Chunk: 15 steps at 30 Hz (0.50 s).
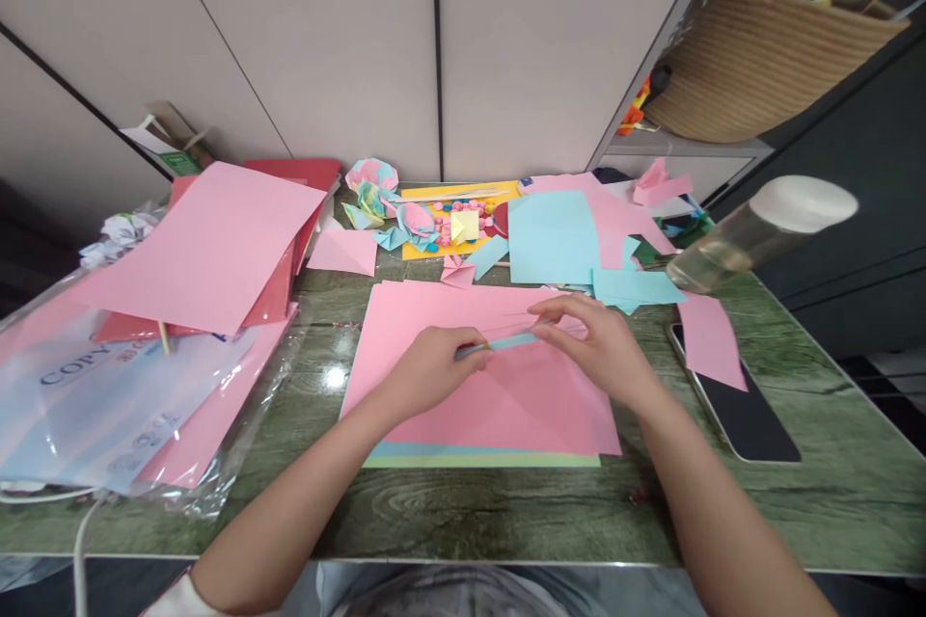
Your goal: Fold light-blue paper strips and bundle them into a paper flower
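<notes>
A narrow light-blue paper strip (512, 341) stretches between my two hands, above a stack of pink sheets (463, 415). My left hand (434, 364) pinches its left end between thumb and fingers. At the other end, my right hand (589, 337) has thumb and forefinger closed on the strip, the other fingers curled. Thin pinkish lines run beside the right fingertips, too fine and blurred to name. Blue and pale green sheets (492, 458) show under the pink stack's front edge. Just behind the stack lie a folded pink paper piece (457, 271) and a blue sheet (554, 239).
Left lies a plastic packet of copy paper (145, 415) with a pink sheet (209, 251) on top. Folded paper flowers (371, 175) and a yellow tray of beads (420, 252) stand behind. A phone (745, 415) and a clear bottle (723, 246) are on the right.
</notes>
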{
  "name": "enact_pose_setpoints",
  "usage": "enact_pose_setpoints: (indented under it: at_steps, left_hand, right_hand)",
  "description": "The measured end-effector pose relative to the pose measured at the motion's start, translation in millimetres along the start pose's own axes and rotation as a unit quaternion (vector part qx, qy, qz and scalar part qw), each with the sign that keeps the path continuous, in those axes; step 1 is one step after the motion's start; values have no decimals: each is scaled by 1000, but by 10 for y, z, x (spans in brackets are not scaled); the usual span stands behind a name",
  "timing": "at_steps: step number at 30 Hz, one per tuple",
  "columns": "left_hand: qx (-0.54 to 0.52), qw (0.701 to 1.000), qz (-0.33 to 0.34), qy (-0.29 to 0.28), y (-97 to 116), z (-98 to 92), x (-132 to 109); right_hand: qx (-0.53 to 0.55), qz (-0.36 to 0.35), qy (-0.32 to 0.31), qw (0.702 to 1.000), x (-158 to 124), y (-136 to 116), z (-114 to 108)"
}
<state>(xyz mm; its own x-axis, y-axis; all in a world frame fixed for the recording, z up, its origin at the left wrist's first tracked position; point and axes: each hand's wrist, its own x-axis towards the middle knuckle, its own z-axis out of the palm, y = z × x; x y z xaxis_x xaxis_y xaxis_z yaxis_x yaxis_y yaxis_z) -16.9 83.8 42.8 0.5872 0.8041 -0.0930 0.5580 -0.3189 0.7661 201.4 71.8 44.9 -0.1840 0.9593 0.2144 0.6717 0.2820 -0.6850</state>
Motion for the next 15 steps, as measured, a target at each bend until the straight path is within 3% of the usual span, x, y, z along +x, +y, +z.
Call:
enact_pose_setpoints:
  at_steps: [5,10,15]
  left_hand:
    - [-193,978,-18,-74,8,-17,11]
    - [-274,952,-62,-118,-23,-45,22]
    - [-259,958,-51,-107,-13,-47,18]
  right_hand:
    - [178,59,22,982,33,56,54]
    - [185,64,35,980,35,67,82]
    - [180,65,27,981,39,61,85]
